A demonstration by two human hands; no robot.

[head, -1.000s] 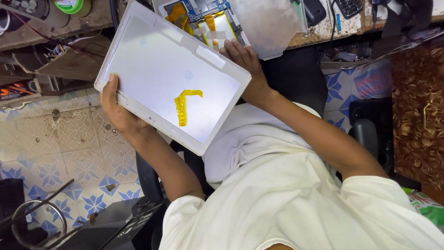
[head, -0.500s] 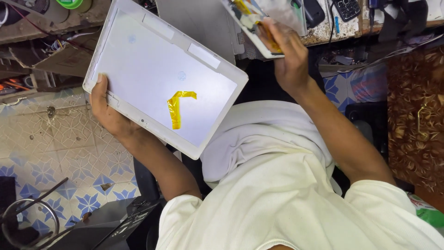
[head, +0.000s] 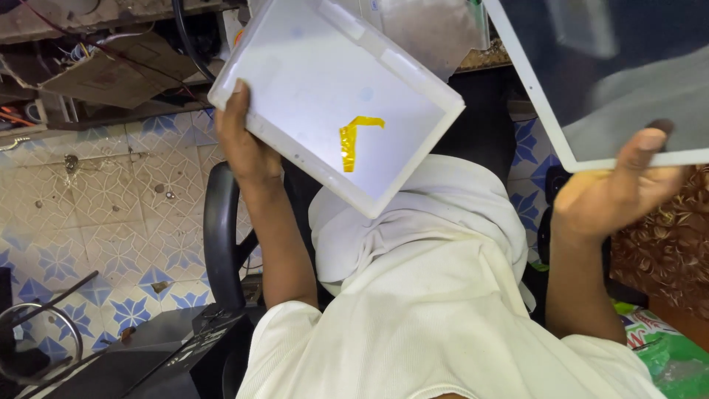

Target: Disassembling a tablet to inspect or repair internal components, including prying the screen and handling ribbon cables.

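My left hand (head: 244,148) grips the near edge of a white tablet back cover (head: 310,81), held tilted above my lap. A strip of yellow tape (head: 353,137) sticks to the cover's inner face. My right hand (head: 613,192) holds up a white-framed tablet front with a dark glass screen (head: 613,74) at the upper right. My thumb lies on its lower edge and my palm is under it. The two parts are apart, with a gap between them. I wear a white shirt (head: 443,310).
A cluttered workbench with wires and cardboard (head: 96,66) runs along the top. A black chair armrest (head: 221,236) stands beside my left arm over a blue-patterned tiled floor (head: 88,222). A black device (head: 162,355) lies lower left, and a green bag (head: 672,362) lower right.
My right hand has left the cover, picked up the dark-screened tablet front from the bench and brought it out to the right. The white cover has stayed in my left hand.
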